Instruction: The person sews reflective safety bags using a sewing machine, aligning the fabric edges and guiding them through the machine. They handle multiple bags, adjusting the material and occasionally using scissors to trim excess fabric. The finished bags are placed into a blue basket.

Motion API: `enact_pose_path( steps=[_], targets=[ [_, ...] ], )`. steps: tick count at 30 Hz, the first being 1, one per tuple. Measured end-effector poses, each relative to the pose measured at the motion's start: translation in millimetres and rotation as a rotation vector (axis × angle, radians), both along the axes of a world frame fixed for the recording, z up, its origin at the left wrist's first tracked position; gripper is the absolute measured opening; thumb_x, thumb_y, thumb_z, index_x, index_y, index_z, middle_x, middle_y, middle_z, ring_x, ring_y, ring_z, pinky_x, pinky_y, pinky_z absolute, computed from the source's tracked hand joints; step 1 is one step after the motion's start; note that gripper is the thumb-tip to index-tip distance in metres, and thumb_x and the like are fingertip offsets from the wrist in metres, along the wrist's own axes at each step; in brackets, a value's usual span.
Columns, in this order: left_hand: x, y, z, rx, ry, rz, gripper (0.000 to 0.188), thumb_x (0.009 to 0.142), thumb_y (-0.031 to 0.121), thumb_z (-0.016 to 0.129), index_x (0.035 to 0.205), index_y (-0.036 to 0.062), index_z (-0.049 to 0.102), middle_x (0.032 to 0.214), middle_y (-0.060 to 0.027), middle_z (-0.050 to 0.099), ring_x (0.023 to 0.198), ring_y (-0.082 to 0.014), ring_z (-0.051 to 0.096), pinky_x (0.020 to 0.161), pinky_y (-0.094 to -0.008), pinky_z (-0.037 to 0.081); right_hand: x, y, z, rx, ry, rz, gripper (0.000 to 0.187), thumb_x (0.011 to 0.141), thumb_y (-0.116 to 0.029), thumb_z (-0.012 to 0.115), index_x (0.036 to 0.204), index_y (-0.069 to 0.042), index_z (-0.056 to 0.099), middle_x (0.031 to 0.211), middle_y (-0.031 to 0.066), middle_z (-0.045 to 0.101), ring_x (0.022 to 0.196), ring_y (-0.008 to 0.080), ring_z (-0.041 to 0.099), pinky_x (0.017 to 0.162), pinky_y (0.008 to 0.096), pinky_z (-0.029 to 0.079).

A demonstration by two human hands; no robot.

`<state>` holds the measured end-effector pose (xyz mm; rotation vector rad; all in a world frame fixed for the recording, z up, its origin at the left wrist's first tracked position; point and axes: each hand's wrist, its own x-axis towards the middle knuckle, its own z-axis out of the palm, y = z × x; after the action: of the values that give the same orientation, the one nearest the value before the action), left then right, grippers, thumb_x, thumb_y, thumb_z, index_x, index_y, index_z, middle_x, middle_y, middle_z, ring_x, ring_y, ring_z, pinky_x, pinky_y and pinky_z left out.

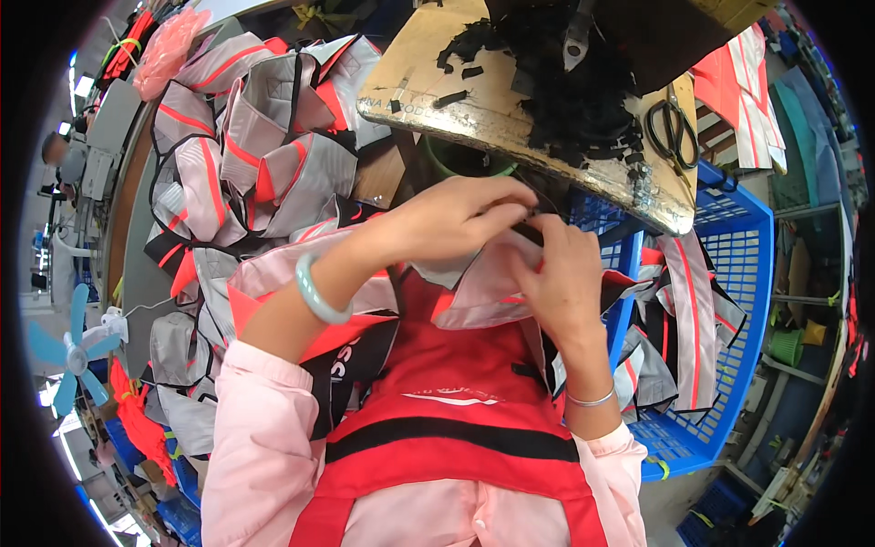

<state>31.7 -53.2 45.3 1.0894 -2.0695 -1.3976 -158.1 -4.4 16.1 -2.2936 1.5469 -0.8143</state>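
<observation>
In front of my red apron (447, 365), both hands are at a grey-and-pinkish fabric piece (492, 278) with neon red panels and a black-bound edge. My left hand (460, 214) comes in from the left, its fingers curled and pinched at the upper black edge. Close by on the right, my right hand (561, 278) grips the same edge between thumb and fingers. The fingertips nearly meet, and what lies right between them is partly hidden. Part of the fabric drapes over my lap and under my left forearm.
A large heap of similar grey and red pieces (237, 146) rises at left. Ahead, a worn wooden board (410, 68) carries black scraps (583, 118) and black-handled scissors (673, 128). A green tub (469, 159) sits beneath it. To the right stands a blue crate (752, 273) holding more pieces.
</observation>
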Motion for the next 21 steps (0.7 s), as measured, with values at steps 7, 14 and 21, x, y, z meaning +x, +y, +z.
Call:
enact_pose_path(
  steps=[7, 14, 21],
  targets=[
    [14.5, 23.3, -18.8, -0.347, -0.150, 0.259, 0.030, 0.086, 0.011, 0.062, 0.114, 0.0012, 0.062, 0.099, -0.0148, 0.068, 0.091, -0.0297, 0.065, 0.080, -0.0357, 0.050, -37.0, -30.1, 35.7, 0.200, -0.210, 0.059, 0.026, 0.077, -0.017, 0.073, 0.094, -0.001, 0.063, 0.077, 0.0075, 0.060, 0.070, 0.0178, 0.053, 0.067, 0.0295, 0.043],
    [24.9, -44.4, 51.2, -0.096, -0.029, 0.078, 0.022, 0.090, 0.014, 0.063, 0.104, -0.0034, 0.064, 0.088, -0.0033, 0.067, 0.082, -0.0084, 0.057, 0.076, -0.0243, 0.047, -46.3, -71.0, 63.2, 0.398, -0.521, 0.107, 0.019, 0.081, -0.011, 0.063, 0.096, 0.002, 0.062, 0.076, 0.0014, 0.059, 0.071, 0.0062, 0.050, 0.064, 0.0230, 0.043],
    [22.8, -111.0, 58.0, -0.175, -0.222, 0.031, 0.033, 0.090, 0.023, 0.064, 0.108, -0.0037, 0.064, 0.084, -0.0018, 0.064, 0.079, -0.0072, 0.054, 0.073, -0.0247, 0.045, -43.4, -109.8, 56.0, 0.378, -0.598, 0.050, 0.025, 0.083, -0.016, 0.066, 0.096, 0.005, 0.061, 0.077, 0.0012, 0.058, 0.073, 0.0069, 0.050, 0.066, 0.0237, 0.043]
  ],
)
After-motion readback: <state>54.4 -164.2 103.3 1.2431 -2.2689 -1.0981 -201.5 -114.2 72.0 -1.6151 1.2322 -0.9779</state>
